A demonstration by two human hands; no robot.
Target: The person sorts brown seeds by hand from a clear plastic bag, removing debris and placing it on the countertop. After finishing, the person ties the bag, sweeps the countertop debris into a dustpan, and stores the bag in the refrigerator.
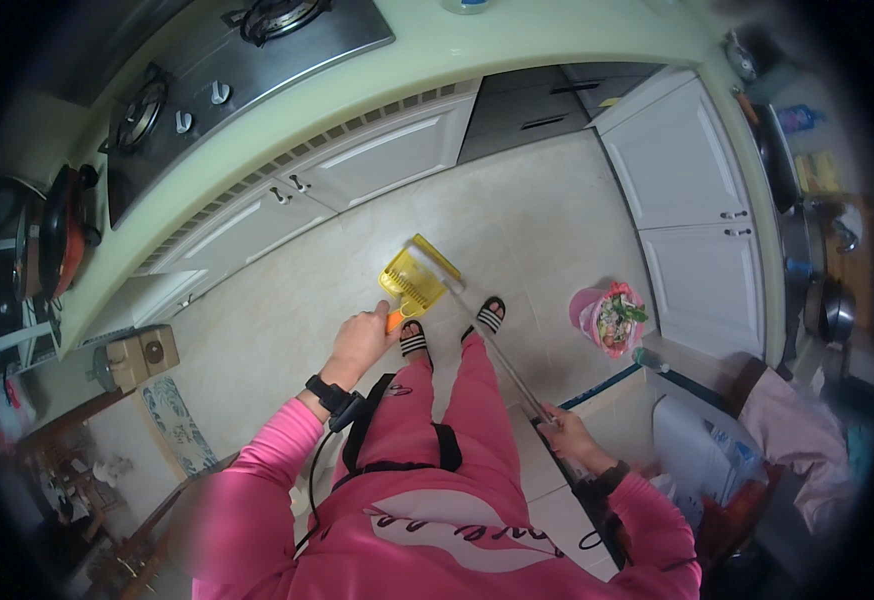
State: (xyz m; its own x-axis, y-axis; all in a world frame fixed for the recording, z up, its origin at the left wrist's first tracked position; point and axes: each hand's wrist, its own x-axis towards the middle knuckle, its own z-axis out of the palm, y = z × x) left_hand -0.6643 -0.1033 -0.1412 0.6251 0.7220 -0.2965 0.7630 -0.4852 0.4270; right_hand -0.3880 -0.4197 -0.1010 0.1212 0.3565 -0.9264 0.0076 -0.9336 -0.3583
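Observation:
My left hand [362,337] is closed around the orange handle [395,321] of a yellow dustpan [409,276], held in front of my feet. Comb-like teeth run across the pan. A long pale pole [508,367] is gripped in my right hand [573,435], and it slants down to a whitish head [437,267]. That head lies over the dustpan, across its right part; whether it is a broom or a squeegee I cannot tell. What lies inside the pan is too small to make out.
A pink bin [608,319] full of food scraps stands at the right, with a green bottle [651,360] nearby. White cupboards [396,150] run beneath a pale green counter [437,64] with a gas hob [249,75]. Striped slides [413,341] are on my feet.

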